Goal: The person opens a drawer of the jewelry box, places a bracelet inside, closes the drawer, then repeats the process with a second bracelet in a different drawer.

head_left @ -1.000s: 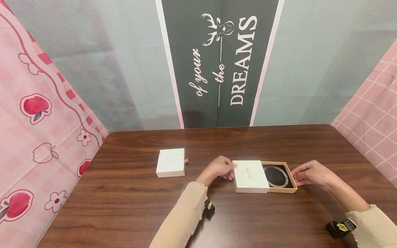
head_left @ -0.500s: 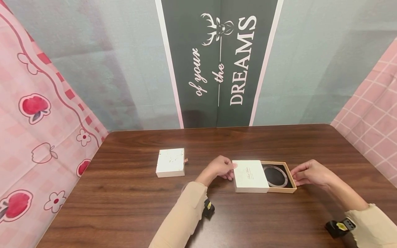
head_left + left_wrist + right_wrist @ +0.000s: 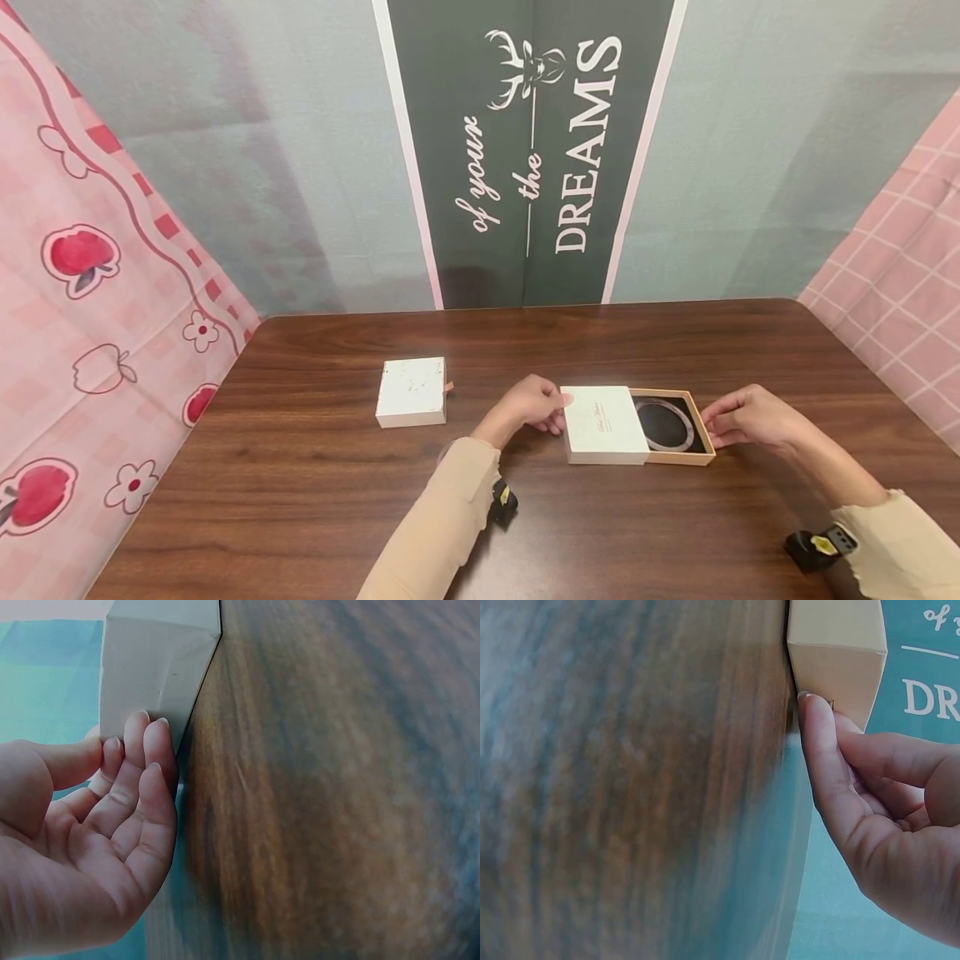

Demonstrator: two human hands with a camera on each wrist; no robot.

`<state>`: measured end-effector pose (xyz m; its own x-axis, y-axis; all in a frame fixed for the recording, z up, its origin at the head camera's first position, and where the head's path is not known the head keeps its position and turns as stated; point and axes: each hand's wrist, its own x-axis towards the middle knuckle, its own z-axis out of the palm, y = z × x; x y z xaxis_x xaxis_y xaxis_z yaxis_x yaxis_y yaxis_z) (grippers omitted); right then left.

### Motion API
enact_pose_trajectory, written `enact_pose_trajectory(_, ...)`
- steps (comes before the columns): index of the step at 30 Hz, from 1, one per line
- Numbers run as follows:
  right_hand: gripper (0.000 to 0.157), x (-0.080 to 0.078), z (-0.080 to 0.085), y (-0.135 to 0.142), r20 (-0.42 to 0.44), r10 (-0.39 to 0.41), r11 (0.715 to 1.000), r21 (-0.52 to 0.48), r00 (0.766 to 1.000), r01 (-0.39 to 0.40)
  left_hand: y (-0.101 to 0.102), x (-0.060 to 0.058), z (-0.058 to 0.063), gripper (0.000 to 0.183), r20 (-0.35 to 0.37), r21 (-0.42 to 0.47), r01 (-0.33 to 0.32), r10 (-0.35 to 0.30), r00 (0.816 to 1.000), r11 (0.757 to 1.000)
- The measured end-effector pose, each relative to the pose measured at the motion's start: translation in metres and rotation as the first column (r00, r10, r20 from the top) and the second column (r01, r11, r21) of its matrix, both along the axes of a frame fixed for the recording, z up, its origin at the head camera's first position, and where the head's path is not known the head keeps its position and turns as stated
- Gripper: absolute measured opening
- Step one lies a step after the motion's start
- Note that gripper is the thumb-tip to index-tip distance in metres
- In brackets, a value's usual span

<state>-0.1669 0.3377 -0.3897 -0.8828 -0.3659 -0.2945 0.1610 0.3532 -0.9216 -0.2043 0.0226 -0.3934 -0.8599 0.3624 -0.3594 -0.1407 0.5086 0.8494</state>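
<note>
A white drawer-style gift box (image 3: 604, 425) with gold script lies on the table, its inner drawer (image 3: 701, 452) partly out to the right. Inside the drawer a pinkish ring-shaped bangle (image 3: 687, 421) surrounds a round black pad (image 3: 664, 426); the cover hides their left edge. My left hand (image 3: 534, 403) holds the cover's left end, thumb at the top edge and fingers against the end wall (image 3: 154, 682). At the opposite end, my right hand (image 3: 757, 419) has thumb and finger together at the drawer's tan end wall (image 3: 836, 671). What they pinch is hidden by the fingers.
A second, smaller white box (image 3: 412, 390) with gold specks and a ribbon tab (image 3: 449, 387) sits further left on the brown wood table (image 3: 300, 483). Behind the table hangs a grey-green cloth (image 3: 337, 167); pink patterned cloths flank both sides.
</note>
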Motion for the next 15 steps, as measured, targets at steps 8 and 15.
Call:
enact_pose_trajectory(8,0.019,-0.0016,-0.0005,-0.0021,0.003,-0.028,0.999,0.024,1.0,0.028,-0.0001,-0.0008,0.001,0.031,0.01,-0.004,-0.002,0.002,1.0,1.0)
enact_pose_trajectory(15,0.019,-0.0032,-0.0018,-0.0008,-0.001,-0.015,1.0,0.016,1.0,0.015,-0.0004,-0.0006,0.0008,0.031,0.006,-0.01,-0.001,0.001,1.0,1.0)
